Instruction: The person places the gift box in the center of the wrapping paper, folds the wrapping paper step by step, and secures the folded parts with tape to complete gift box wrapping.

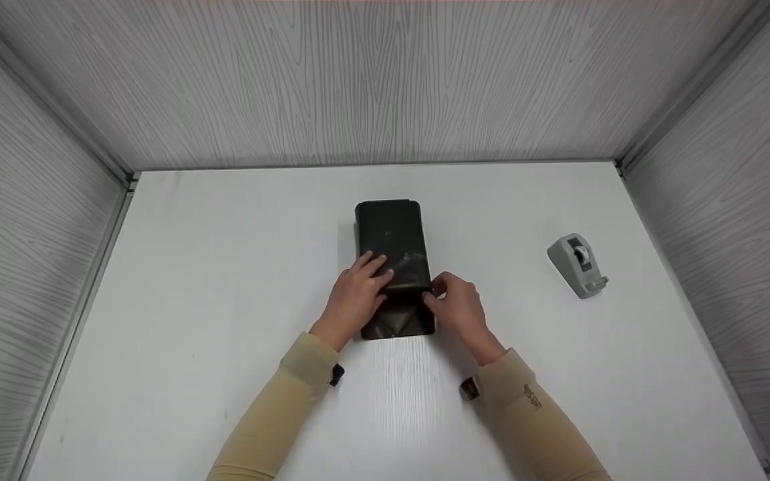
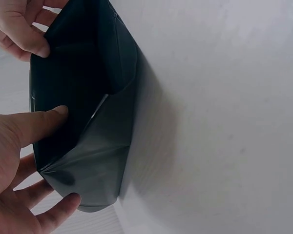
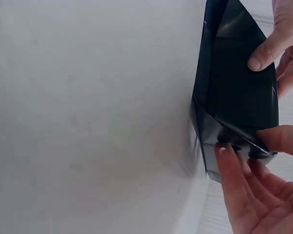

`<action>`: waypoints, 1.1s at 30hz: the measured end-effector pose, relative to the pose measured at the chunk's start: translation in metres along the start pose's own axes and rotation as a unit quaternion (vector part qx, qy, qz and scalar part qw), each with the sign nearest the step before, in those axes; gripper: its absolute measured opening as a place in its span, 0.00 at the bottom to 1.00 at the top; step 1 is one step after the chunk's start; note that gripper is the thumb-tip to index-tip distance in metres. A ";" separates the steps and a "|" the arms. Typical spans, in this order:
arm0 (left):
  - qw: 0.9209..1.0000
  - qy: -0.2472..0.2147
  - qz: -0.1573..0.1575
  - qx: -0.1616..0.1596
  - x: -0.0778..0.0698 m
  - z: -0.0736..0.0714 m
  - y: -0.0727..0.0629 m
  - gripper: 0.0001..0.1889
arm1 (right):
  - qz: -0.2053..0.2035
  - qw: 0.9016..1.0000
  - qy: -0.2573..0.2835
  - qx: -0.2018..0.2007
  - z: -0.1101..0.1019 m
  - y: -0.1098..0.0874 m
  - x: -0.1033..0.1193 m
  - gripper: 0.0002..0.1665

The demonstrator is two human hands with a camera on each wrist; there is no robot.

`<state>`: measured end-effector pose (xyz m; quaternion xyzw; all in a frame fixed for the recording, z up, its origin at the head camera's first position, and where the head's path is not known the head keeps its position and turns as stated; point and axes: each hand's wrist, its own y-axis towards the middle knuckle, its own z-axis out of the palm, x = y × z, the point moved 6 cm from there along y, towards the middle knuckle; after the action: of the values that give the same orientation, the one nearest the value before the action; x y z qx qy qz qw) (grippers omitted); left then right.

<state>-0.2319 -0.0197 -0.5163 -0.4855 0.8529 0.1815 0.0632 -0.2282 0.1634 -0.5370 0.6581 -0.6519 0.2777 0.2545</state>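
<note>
A black wrapped package (image 1: 390,234) lies lengthwise on the white table, its near end folded inward. A shiny triangular flap (image 1: 398,321) spreads on the table at that end. My left hand (image 1: 353,294) holds the near left edge, fingers spread over the top and thumb bent onto the end face, as the left wrist view shows. With my right hand (image 1: 458,308) I pinch the right side fold (image 3: 210,129), thumb on the inner face and fingers outside it. The underside of the package is hidden.
A grey tape dispenser (image 1: 575,264) stands on the right part of the table (image 1: 224,267). Grey wood-grain panels (image 1: 371,87) enclose the table at the back and both sides.
</note>
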 end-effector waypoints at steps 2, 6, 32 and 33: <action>1.000 -0.003 0.000 -0.002 0.000 0.000 0.000 0.23 | 0.009 1.000 -0.017 -0.005 0.000 0.000 -0.001 0.08; 1.000 -0.004 0.000 -0.001 0.000 0.000 0.000 0.23 | 0.025 0.999 -0.045 -0.005 0.001 0.002 -0.004 0.08; 1.000 -0.004 0.000 -0.001 0.000 0.002 0.000 0.22 | 0.015 0.996 -0.071 0.052 0.009 0.001 -0.002 0.09; 1.000 -0.004 0.000 -0.001 0.000 0.002 0.000 0.22 | 0.020 0.995 -0.079 0.063 0.011 0.002 -0.003 0.07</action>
<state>-0.2320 -0.0190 -0.5178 -0.4849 0.8524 0.1839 0.0663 -0.2294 0.1582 -0.5468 0.6793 -0.6647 0.2701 0.1545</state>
